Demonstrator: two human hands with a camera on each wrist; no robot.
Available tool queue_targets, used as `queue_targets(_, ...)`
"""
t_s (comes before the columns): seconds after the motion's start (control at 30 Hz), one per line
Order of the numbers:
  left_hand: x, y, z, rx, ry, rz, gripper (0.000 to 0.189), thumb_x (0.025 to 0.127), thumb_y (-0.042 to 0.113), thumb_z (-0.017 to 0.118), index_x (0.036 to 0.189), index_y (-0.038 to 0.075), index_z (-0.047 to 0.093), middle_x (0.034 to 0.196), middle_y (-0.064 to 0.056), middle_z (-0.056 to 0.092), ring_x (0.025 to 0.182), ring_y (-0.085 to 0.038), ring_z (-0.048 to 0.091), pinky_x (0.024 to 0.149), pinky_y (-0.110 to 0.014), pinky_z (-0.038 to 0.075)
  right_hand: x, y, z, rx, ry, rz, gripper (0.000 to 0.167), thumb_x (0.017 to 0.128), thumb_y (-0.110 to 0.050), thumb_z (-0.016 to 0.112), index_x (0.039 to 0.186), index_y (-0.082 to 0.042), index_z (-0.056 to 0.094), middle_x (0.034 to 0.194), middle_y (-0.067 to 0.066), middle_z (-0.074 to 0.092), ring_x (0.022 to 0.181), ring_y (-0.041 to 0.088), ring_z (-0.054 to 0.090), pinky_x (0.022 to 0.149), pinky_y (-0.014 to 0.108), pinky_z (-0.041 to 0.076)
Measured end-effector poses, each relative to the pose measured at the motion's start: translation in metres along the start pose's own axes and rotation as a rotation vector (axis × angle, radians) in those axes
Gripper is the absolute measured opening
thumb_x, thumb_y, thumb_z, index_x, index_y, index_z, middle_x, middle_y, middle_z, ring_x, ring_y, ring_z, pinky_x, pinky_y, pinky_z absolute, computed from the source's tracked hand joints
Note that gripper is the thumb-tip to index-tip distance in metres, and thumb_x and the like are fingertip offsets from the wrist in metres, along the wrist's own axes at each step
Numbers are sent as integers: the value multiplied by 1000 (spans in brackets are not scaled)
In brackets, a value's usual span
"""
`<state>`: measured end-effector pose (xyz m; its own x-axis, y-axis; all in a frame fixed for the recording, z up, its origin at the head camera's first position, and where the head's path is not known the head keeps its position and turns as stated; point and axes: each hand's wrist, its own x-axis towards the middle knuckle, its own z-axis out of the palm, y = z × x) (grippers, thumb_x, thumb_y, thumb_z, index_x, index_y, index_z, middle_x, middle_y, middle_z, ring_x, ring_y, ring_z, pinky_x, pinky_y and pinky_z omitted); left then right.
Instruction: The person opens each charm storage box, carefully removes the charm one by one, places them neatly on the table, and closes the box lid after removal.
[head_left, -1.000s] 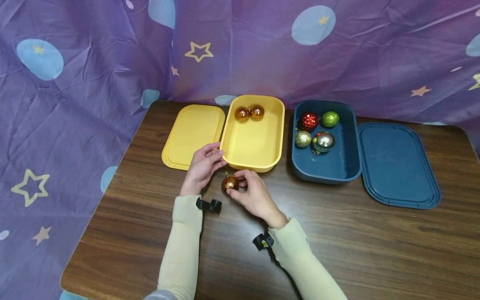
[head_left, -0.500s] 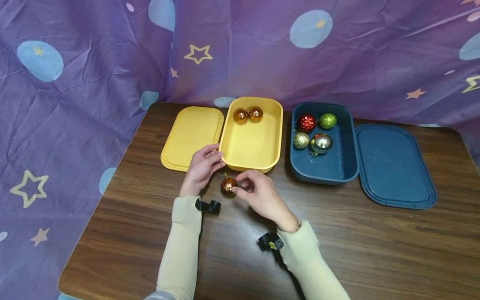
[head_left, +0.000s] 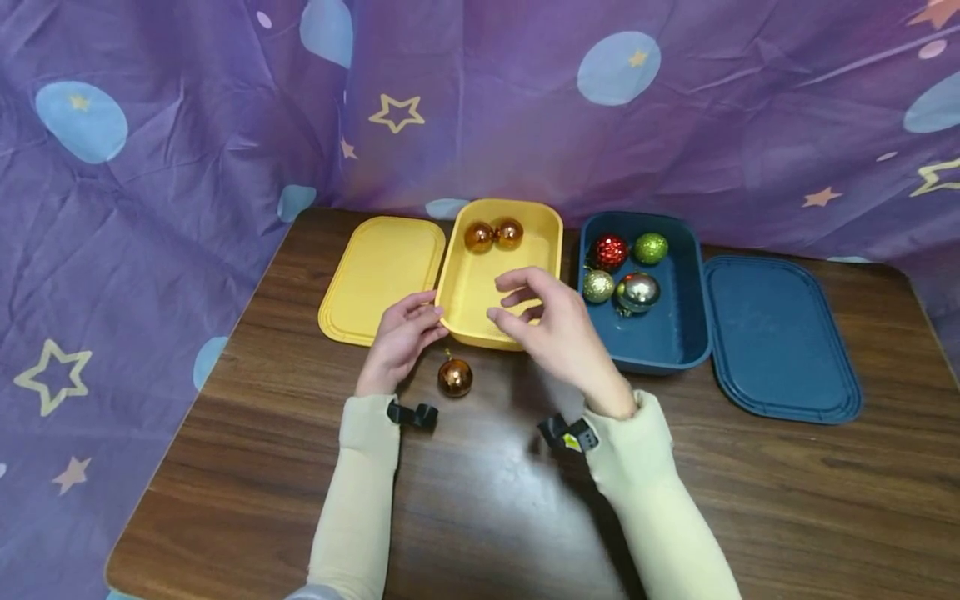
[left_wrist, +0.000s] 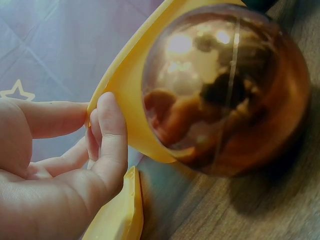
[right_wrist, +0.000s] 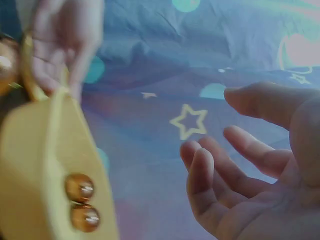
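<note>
From left to right, the left hand point(head_left: 401, 342) pinches the yellow box point(head_left: 474, 293) near its front-left corner; an uneven tug could tilt the box and roll its paired copper ornaments point(head_left: 509, 234). The loose copper ornament point(head_left: 455, 378) rests on the surface point(head_left: 480, 517), just in front of the box; being round, it could roll away if a finger nudges it. The right hand point(head_left: 562, 329), fingers curved apart and holding nothing, hangs at the box's near right side; a low sweep could knock the rim. The left-wrist view reveals digits on either side of the rim; the right-wrist view, the gap between the right fingertips. Only the head view shows four ornaments point(head_left: 638, 292) in the blue box point(head_left: 652, 342).
</note>
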<state>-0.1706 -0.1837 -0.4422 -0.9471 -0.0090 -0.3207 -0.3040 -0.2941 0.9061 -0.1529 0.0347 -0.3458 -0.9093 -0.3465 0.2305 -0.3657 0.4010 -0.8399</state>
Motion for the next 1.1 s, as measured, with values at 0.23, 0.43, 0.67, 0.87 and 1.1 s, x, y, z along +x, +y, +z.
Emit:
queue_targets(0.23, -1, 1, 0, -6, 0, 1, 45, 95, -2, 53, 139, -5, 42, 97, -7, 53, 76, -11, 60, 72, -19, 56, 41, -8, -19, -27, -26, -2, 40, 87, -11, 69, 123, -4, 56, 122, 12, 59, 107, 28, 63, 84, 38, 57)
queue_targets(0.43, -2, 0, 1, -11, -11, 1, 47, 95, -3, 51, 140, -6, 40, 94, -5, 53, 76, -10, 59, 72, -18, 56, 76, 5, -23, -114, -100, 58, 39, 88, -13, 67, 123, -2, 55, 124, 14, 59, 109, 27, 62, 89, 40, 54)
queue_targets(0.67, -2, -1, 1, -19, -9, 9, 46, 95, -4, 51, 139, -7, 40, 93, -5, 53, 74, -10, 59, 71, -18, 56, 105, 27, -13, -254, -252, 29, 44, 88, -12, 65, 127, 3, 53, 126, 19, 57, 114, 32, 58, 99, 41, 49)
queue_targets(0.87, -2, -2, 0, -27, -17, 22, 47, 95, -4, 50, 140, -9, 37, 89, -2, 54, 71, -10, 60, 70, -18, 56, 121, 43, -6, -385, -379, 26, 51, 89, -14, 64, 134, 5, 49, 135, 22, 53, 125, 35, 49, 110, 44, 38)
queue_targets(1.1, -2, -1, 1, -20, -14, 22, 46, 95, -4, 51, 140, -8, 39, 90, -3, 54, 72, -10, 60, 71, -18, 56, 133, 56, 2, -476, -464, 71, 56, 90, -14, 61, 140, 4, 42, 144, 22, 45, 136, 35, 39, 117, 43, 29)
